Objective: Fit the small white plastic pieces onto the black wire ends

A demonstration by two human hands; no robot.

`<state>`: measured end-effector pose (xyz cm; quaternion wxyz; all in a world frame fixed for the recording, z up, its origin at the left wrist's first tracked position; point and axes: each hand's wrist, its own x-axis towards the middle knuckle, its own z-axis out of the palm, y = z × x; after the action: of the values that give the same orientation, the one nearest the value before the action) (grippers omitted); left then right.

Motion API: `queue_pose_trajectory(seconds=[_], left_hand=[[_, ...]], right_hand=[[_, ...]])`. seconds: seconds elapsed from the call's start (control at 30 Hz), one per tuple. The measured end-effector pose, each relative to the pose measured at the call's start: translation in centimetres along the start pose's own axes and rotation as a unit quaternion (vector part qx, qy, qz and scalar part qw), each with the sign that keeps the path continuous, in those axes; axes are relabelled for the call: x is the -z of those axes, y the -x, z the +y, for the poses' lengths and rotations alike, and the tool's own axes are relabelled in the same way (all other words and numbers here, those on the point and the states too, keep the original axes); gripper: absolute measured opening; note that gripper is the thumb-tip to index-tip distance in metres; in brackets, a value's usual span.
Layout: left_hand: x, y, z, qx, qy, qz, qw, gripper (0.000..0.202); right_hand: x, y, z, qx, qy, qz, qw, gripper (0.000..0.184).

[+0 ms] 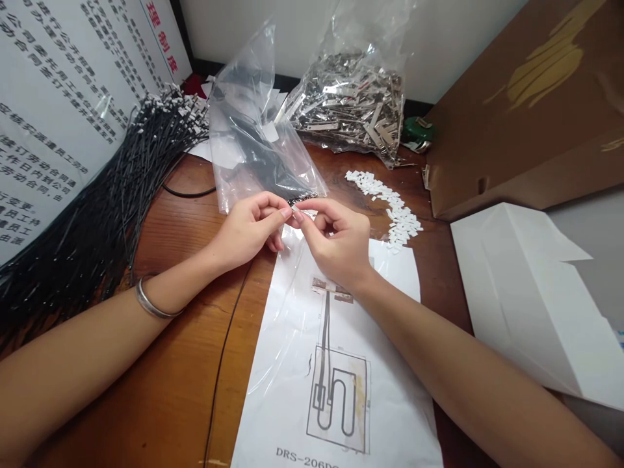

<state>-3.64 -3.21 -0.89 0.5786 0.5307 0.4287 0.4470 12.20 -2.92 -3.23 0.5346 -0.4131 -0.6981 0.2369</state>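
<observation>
My left hand (pixel 257 224) and my right hand (pixel 336 235) meet over the top of a printed drawing sheet (pixel 287 364), with thumbs and forefingers pinched together. A thin black cable (pixel 225 348) runs up from the bottom edge and disappears under my left hand, which closes on its end. Between the fingertips shows a tiny pale piece (pixel 294 208), pinched by my right hand; its exact kind is hidden by the fingers. Just behind the hands lies a clear plastic bag (pixel 238 130) with dark, thin parts inside.
Many black cables (pixel 112 188) with white ends are heaped at left. A bag of metal strips (pixel 351 104) stands at the back. Small white pieces (pixel 397 211) lie scattered to the right, near a green tape roll (pixel 418 132), a brown box (pixel 517 117) and a white carton (pixel 526 292).
</observation>
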Motion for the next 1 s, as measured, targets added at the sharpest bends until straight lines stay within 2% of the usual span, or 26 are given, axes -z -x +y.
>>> queue_pose_trajectory(seconds=[0.33, 0.67, 0.87, 1.0], left_hand=[[-0.13, 0.07, 0.33, 0.006, 0.005, 0.008, 1.000, 0.015], [-0.10, 0.04, 0.23, 0.002, 0.010, 0.004, 1.000, 0.015], [0.00, 0.11, 0.06, -0.003, -0.006, -0.004, 1.000, 0.014], [0.03, 0.09, -0.05, -0.007, -0.018, -0.005, 1.000, 0.015]], right_hand=[[0.07, 0.01, -0.33, -0.009, 0.009, -0.004, 1.000, 0.007], [0.02, 0.09, -0.13, 0.014, 0.018, -0.010, 1.000, 0.007], [0.02, -0.03, -0.28, -0.020, 0.004, 0.007, 1.000, 0.008], [0.02, -0.16, -0.43, -0.014, -0.005, 0.005, 1.000, 0.007]])
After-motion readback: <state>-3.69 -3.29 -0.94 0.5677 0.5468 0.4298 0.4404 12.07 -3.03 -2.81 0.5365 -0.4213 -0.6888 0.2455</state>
